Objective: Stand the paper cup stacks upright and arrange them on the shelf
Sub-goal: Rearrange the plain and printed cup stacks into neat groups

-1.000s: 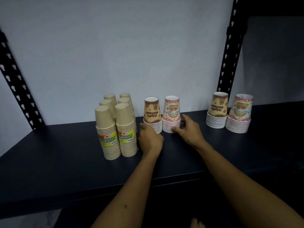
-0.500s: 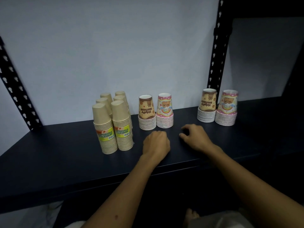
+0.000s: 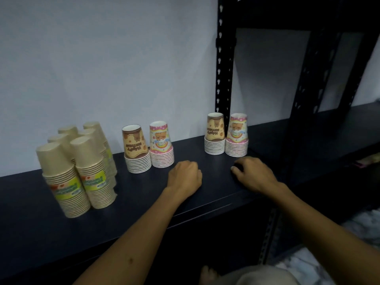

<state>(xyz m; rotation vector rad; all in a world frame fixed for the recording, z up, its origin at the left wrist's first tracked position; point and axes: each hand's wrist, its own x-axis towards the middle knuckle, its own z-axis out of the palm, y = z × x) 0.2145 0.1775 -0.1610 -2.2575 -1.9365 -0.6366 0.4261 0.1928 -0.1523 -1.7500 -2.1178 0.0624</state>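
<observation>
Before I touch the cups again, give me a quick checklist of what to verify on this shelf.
1. Kraft cup stacks standing: ok.
2. Middle printed pair standing, side by side: ok.
3. Right printed pair standing by the post: ok.
4. Left hand empty, fist resting on the shelf: ok.
5. Right hand empty: cannot tell, fingers curl under.
6. Even spacing between groups: not ok, wider gap before the right pair.

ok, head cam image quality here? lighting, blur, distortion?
Head view: dim and flat, with no glare. The dark shelf loses detail, and the kraft cup stacks are slightly soft, their label text unreadable. Wide-angle bending tilts the right-hand shelf uprights. Both hands stay reasonably sharp.
</observation>
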